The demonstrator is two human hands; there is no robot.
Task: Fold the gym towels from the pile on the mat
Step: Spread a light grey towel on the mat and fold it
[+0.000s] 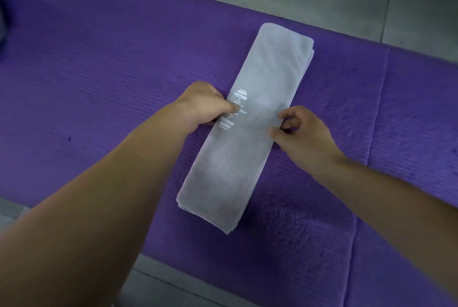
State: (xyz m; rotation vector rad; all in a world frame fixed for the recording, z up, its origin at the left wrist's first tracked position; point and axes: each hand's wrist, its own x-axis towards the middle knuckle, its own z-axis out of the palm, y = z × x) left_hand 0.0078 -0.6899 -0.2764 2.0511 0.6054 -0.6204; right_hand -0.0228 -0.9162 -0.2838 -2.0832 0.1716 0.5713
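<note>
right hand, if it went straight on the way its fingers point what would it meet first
The towel itself: the right hand pinches its right edge, pointing left across the folded strip. Past the cloth, the left hand gripping the opposite edge looks next in line.

Both bare forearms reach forward from the lower edge and angle toward each other. The left hand lies knuckles up with curled fingers, thumb on top, and pinches the left long edge of the towel near its middle. The right hand pinches the opposite edge between thumb and forefinger, its other fingers loosely curled.
</note>
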